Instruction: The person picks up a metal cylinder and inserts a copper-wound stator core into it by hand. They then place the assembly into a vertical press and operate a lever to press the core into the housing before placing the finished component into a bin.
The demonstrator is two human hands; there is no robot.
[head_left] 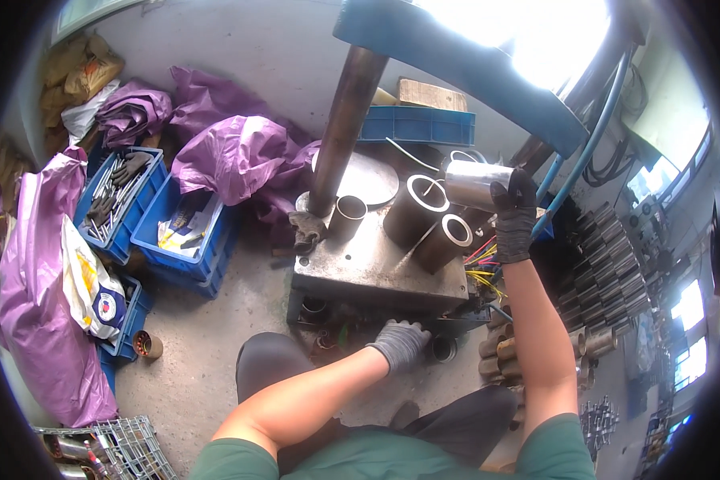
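Observation:
My right hand (514, 220), in a dark glove, is closed on the right end of a shiny metal cylinder (476, 184). The cylinder lies roughly sideways, above the right back of the steel press table (368, 276). Just left of it and below stand two dark, thick-walled tubes with bright rims, a taller tube (408, 224) and a shorter tube (438, 250). A thinner-walled metal ring (347, 220) stands farther left. My left hand (404, 346), in a grey glove, is low at the table's front edge; its fingertips are hidden.
A thick steel column (348, 128) rises at the table's left, under a blue crossbeam (464, 68). Blue crates (188, 256) and purple sacks (236, 160) crowd the left. Stacked metal tubes (604, 272) fill the right side. A wire basket (136, 448) sits lower left.

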